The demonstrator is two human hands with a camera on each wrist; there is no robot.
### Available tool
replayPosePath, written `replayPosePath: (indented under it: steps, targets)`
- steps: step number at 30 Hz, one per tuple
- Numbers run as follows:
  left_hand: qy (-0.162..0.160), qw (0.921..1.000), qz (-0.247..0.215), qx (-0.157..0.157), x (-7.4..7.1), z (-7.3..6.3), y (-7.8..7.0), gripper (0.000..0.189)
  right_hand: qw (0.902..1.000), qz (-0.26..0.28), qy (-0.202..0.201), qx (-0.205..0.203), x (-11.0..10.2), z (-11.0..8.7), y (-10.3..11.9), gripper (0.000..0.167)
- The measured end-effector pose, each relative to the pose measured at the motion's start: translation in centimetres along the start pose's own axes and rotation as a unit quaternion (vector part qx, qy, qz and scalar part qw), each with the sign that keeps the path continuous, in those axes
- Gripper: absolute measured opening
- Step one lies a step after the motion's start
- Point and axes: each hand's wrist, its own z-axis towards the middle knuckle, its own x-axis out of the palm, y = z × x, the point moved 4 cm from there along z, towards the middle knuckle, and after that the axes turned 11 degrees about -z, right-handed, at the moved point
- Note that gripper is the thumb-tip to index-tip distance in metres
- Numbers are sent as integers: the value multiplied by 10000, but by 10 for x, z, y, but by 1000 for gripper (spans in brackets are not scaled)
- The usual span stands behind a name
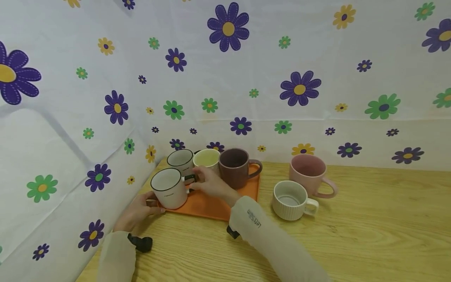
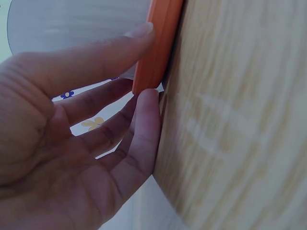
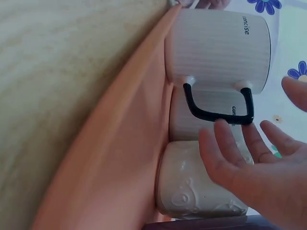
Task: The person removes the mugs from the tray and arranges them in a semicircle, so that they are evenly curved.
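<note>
An orange tray (image 1: 211, 205) lies on the table with several mugs on it. At its front left corner stands a white mug (image 1: 169, 192) with a dark rim and black handle. My left hand (image 1: 135, 211) holds that tray corner, thumb on the rim and fingers around the edge, as the left wrist view shows. My right hand (image 1: 213, 184) is beside the black handle (image 3: 216, 116), fingers spread and fingertips right at it. A similar white mug (image 1: 181, 158) stands behind, next to a cream embossed mug (image 3: 192, 187) and a dark purple-brown mug (image 1: 234, 170).
To the right of the tray, a pink mug (image 1: 308, 172) and a ribbed off-white cup (image 1: 290, 201) stand close together on the wooden table (image 1: 380, 219). A flower-patterned white cloth (image 1: 260, 66) rises behind the table and along its left side.
</note>
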Motion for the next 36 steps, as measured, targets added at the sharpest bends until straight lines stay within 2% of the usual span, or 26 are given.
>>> replayPosePath:
  steps: [3, 7, 13, 19, 24, 27, 33, 36]
  targets:
    - [33, 10000, 5, 85, 0, 0, -1, 60, 9999, -67, -111, 31, 1, -5, 2, 48]
    - [48, 10000, -13, 49, 0, 0, 1, 60, 9998, -89, -104, 129, 5, -5, 1, 41]
    - [9, 9999, -36, 99, -2, 0, 4, 59, 9995, 215, 167, -130, 20, 0, -6, 28]
    - [-13, 10000, -79, 31, -1, 1, 4, 59, 9949, 880, 215, 437, 31, 2, -15, 18]
    - [-43, 10000, -18, 66, 0, 0, 0, 62, 9914, 1120, 287, 616, 35, 1, -15, 11]
    - [-46, 9999, 70, 66, 0, 1, 0, 63, 9933, 1018, 207, 498, 36, 0, -14, 11]
    - [-84, 9999, 111, -68, -1, 4, 4, 69, 9960, 792, -310, -262, 33, 0, -12, 14]
    - [-110, 9998, 103, -120, -1, 3, 5, 70, 9952, 785, -450, -359, 31, -1, -12, 13]
